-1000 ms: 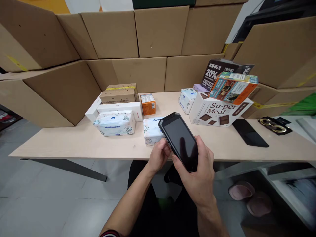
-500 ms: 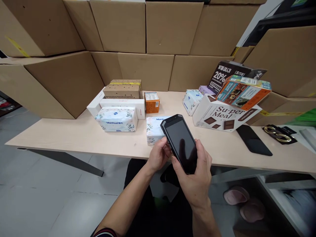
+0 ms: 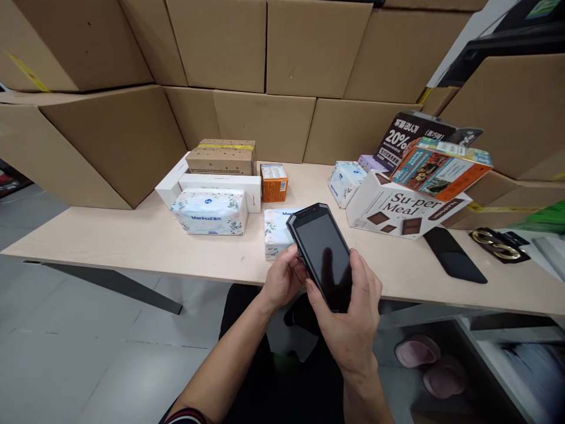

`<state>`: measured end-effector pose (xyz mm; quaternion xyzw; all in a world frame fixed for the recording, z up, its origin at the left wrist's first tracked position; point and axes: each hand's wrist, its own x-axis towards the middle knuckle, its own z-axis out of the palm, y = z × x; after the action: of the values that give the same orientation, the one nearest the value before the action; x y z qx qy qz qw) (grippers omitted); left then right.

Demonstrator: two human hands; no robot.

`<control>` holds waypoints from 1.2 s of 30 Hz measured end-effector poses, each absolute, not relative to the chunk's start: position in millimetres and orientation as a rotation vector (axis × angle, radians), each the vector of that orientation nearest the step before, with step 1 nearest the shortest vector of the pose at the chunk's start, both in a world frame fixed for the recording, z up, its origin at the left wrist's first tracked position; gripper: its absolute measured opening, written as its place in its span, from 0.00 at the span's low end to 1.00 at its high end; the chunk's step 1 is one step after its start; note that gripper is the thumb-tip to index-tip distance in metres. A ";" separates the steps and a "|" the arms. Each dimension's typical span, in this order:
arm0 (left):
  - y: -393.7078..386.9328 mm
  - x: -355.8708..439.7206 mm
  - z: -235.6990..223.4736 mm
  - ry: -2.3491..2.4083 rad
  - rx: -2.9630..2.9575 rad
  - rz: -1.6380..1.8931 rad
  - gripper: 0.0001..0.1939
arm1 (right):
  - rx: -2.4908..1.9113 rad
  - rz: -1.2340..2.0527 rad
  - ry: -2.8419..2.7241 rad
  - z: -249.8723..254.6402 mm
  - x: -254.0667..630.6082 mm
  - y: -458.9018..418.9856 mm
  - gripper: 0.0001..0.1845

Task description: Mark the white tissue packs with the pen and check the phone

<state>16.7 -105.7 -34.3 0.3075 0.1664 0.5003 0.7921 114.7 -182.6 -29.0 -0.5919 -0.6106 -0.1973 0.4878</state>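
Black and rugged, the handheld device sits up off the table, held in both hands just above the near edge, dark screen facing up. Right hand wraps the lower end from below, fingers curled round the casing; left hand pinches the left side edge with thumb and fingertips — both closed on it.

Just behind the device, a white tissue pack lies on the table, partly hidden by it. Further left, a second floral tissue pack rests against a long white box, with a taped brown carton behind and a small orange box alongside.

Over to the right — a white "Super Meal" box, closed, with a colourful orange-edged box tilted on top. A flat black pouch lies beside it. Large cardboard boxes, all shut, wall in the back.
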 end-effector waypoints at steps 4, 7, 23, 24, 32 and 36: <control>-105.8 15.6 -35.3 0.341 0.659 1.067 0.19 | -1.439 -0.481 -1.508 -28.9 116.0 -182.2 0.46; -105.6 15.1 -35.9 0.340 0.659 1.070 0.19 | -1.429 -0.486 -1.520 -28.0 116.5 -181.4 0.46; -107.2 16.3 -29.3 0.349 0.674 1.111 0.22 | -1.435 -0.476 -1.490 -27.2 114.7 -179.5 0.45; -107.2 16.3 -29.2 0.348 0.674 1.108 0.22 | -1.434 -0.473 -1.489 -27.5 115.0 -179.5 0.45; -107.0 16.8 -27.6 0.329 0.678 1.069 0.22 | -1.439 -0.468 -1.484 -29.4 116.5 -178.9 0.45; -106.5 16.9 -29.5 0.348 0.744 1.032 0.23 | -1.454 -0.441 -1.467 -32.4 123.3 -179.8 0.46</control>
<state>16.9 -106.5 -29.5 0.3454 0.1618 0.4793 0.7905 123.3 -179.8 -32.4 -0.5994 -0.6046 -0.1817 0.4921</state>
